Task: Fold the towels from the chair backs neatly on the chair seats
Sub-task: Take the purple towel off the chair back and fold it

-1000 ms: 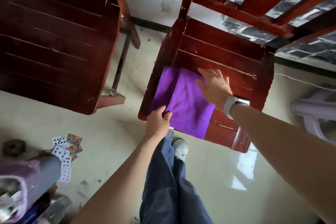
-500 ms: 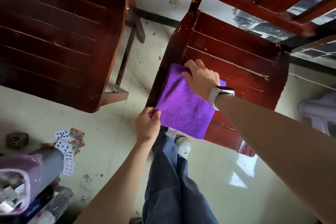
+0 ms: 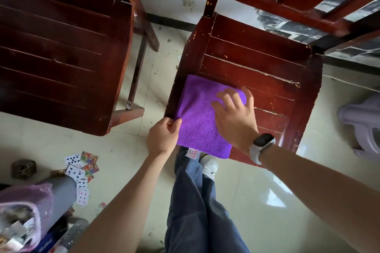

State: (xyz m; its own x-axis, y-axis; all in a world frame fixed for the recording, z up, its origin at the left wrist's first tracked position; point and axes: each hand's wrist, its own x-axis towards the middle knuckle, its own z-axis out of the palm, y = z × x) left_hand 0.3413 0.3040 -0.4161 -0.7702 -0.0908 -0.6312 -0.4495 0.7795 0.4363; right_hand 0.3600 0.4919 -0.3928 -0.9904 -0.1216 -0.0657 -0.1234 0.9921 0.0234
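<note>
A purple towel lies folded into a rectangle on the front left part of the right chair's seat, its near edge hanging a little over the front. My left hand pinches the towel's near left corner at the seat's corner. With spread fingers, my right hand rests flat on the towel's right side; a watch is on that wrist. The left chair's seat carries no towel.
Both chairs are dark red wood, with a gap of tiled floor between them. Playing cards lie scattered on the floor at the lower left beside a pink bag. A pale plastic stool stands at the right. My legs are below the seat's front edge.
My right hand folded the towel's far part over toward the left and now lies flat on the smaller rectangle. My left hand has kept hold of the near left corner.
</note>
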